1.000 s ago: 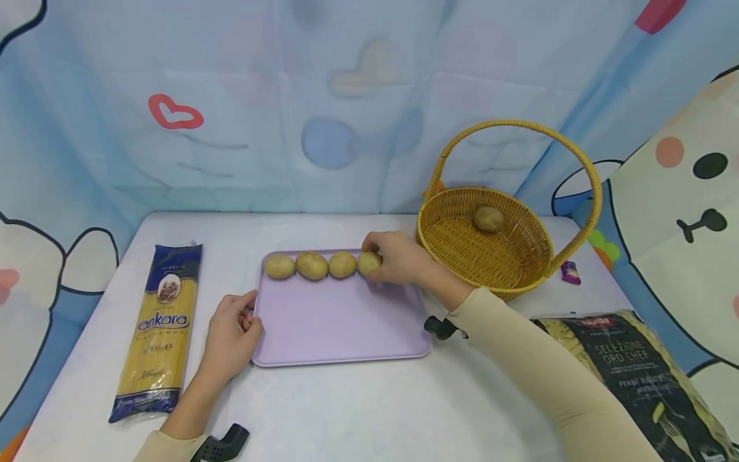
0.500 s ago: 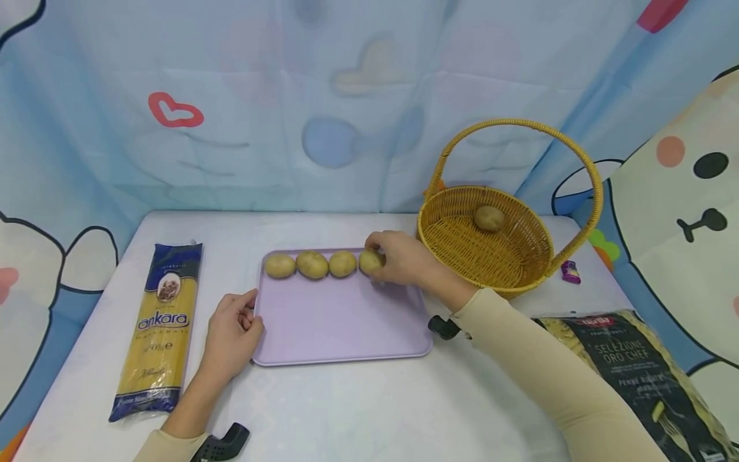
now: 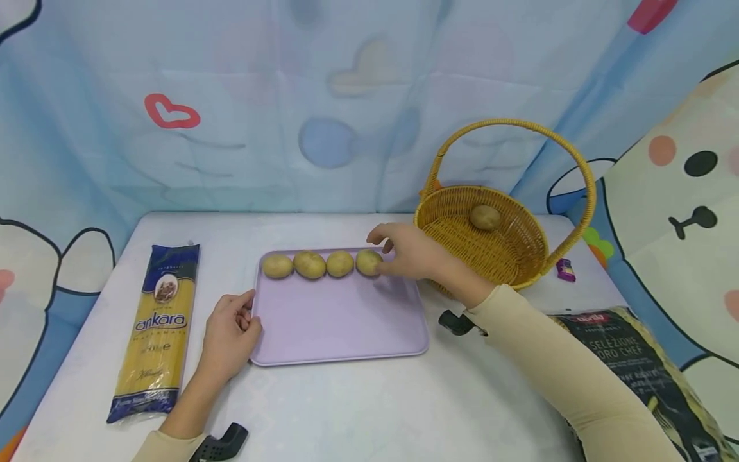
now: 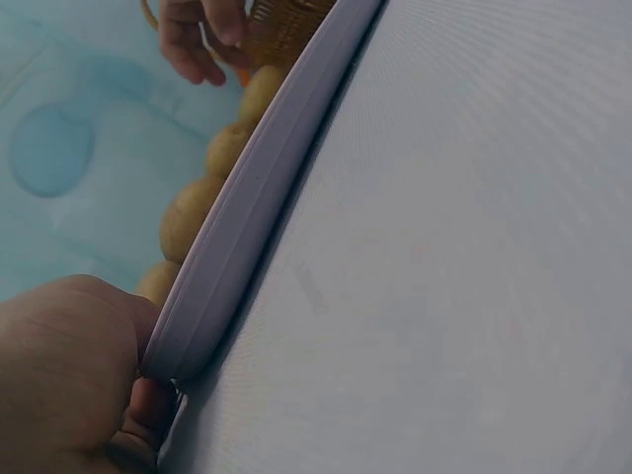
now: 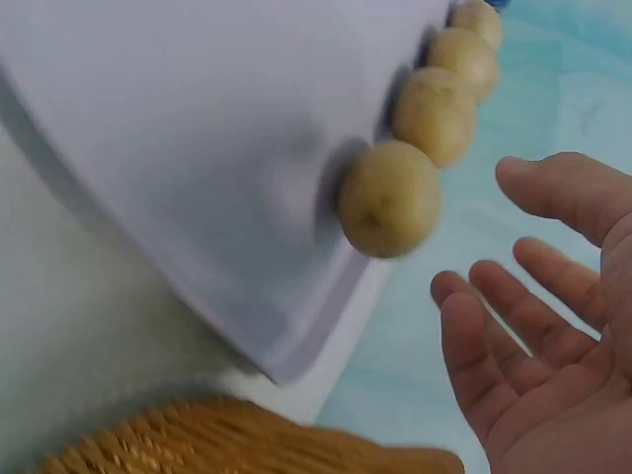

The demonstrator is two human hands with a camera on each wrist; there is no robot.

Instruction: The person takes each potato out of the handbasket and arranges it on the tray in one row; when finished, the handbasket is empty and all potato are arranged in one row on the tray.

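Observation:
Several potatoes (image 3: 310, 264) stand in a row along the far edge of a lilac tray (image 3: 340, 321). My left hand (image 3: 229, 333) pinches the tray's left edge; in the left wrist view the thumb side of that hand (image 4: 74, 355) lies against the rim, with fingertips below it. My right hand (image 3: 418, 253) is just right of the row's last potato (image 5: 390, 199). In the right wrist view the right hand (image 5: 553, 326) has its fingers spread and apart from that potato, holding nothing.
A yellow wicker basket (image 3: 479, 247) with one potato (image 3: 485, 217) inside stands behind the right forearm, its tall handle arching up. A spaghetti pack (image 3: 156, 333) lies at the left, a penne bag (image 3: 629, 366) at the right. A small purple packet (image 3: 566, 270) sits beside the basket.
My right hand has let go of the last potato in the row, its fingers opening and drawing back to the right. The left hand has stayed on the tray's edge.

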